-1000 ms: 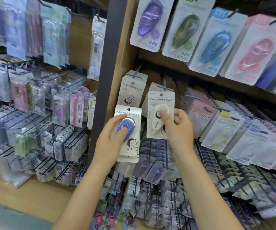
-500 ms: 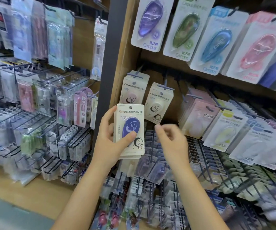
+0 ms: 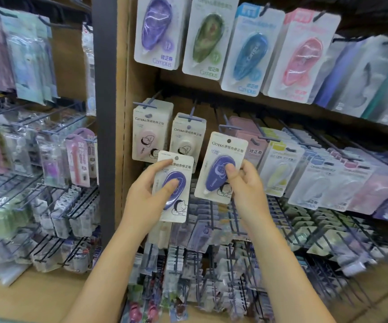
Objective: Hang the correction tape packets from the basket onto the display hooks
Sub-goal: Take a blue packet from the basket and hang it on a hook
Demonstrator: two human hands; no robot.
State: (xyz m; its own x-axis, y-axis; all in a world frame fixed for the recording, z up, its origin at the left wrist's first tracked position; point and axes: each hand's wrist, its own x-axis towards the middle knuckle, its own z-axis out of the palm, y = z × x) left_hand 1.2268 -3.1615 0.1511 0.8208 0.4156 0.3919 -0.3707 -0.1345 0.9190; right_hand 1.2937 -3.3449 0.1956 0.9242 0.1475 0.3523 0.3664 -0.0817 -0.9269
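Head view: left hand (image 3: 145,201) grips a white card packet with a purple correction tape (image 3: 173,191), thumb across the blister, fingers behind. Right hand (image 3: 246,185) pinches a 2nd matching purple packet (image 3: 221,167), tilted, just below a blue display hook (image 3: 229,125). Both packets are in front of the shelf's lower hook rows. Pink packet (image 3: 150,134) and cream packet (image 3: 188,136) hang just above.
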